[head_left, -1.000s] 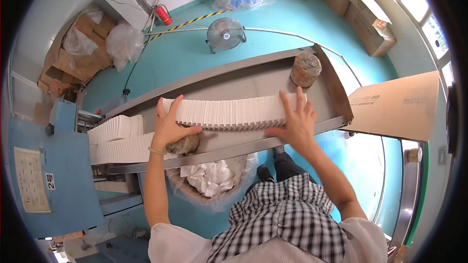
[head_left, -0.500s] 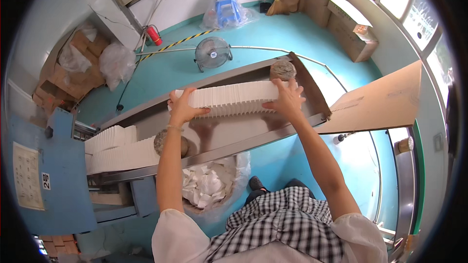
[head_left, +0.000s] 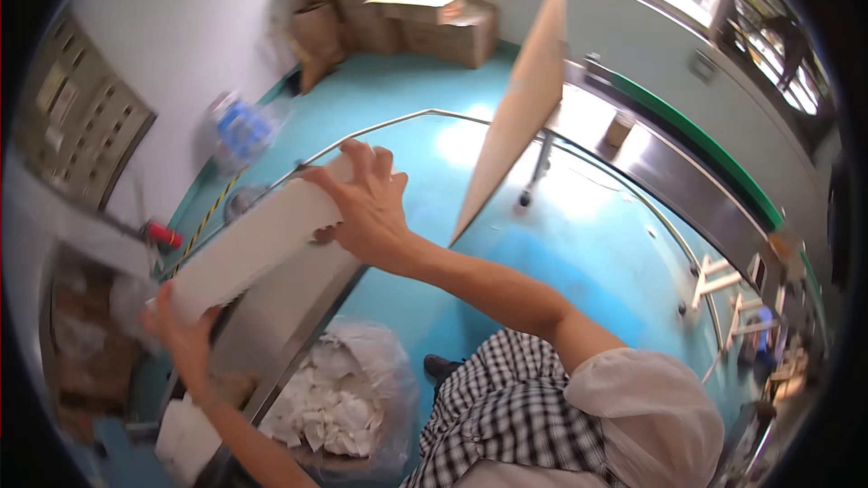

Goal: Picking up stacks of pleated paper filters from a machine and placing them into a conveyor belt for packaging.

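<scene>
My left hand (head_left: 185, 334) and my right hand (head_left: 369, 212) grip the two ends of a long row of thin white pieces (head_left: 262, 248), pressed together like a stack of paper. The row is tilted, its right end farther away, and it is held over a metal trough (head_left: 285, 321). Fingers of both hands wrap round the ends. In the trough's lower-left part, a second white stack (head_left: 183, 434) lies beside a brown round block (head_left: 233, 389), both partly hidden by my left forearm.
Below the trough stands a plastic-lined bin of white scraps (head_left: 330, 398). A cardboard panel (head_left: 520, 108) rises ahead on the right. Beyond it runs a metal-topped table (head_left: 674, 176) with a small brown roll (head_left: 619, 128) and a green edge. Cardboard boxes (head_left: 452, 32) sit by the far wall.
My view has swung to the right. Both hands still hold the white row, which now slants more steeply and looks lifted higher off the trough. The metal-topped table shows more fully.
</scene>
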The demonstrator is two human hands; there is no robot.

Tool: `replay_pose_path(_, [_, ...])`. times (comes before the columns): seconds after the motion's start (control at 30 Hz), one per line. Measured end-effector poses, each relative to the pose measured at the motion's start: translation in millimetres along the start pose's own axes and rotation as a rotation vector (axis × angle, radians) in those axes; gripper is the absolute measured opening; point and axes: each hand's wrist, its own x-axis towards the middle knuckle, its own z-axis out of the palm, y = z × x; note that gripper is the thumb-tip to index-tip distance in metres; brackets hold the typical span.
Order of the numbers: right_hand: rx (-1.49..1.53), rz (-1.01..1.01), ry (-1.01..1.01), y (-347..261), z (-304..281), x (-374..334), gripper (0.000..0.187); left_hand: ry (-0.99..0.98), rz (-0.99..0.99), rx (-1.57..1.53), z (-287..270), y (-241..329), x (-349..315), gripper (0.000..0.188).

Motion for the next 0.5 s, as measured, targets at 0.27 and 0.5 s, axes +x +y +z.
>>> replay_pose_path(0.27, [-0.2, -0.013, 0.675, 123.6, -263.4, -76.3, 0.075, 0.118, 0.436, -0.163, 20.9, 288.4, 36.7, 0.076])
replay_pose_path(0.5, [-0.761, 0.355, 0.792, 236.3, -445.7, -202.5, 0.077, -0.002, 0.8, -0.661, 156.5, 560.9, -3.5, 0.076])
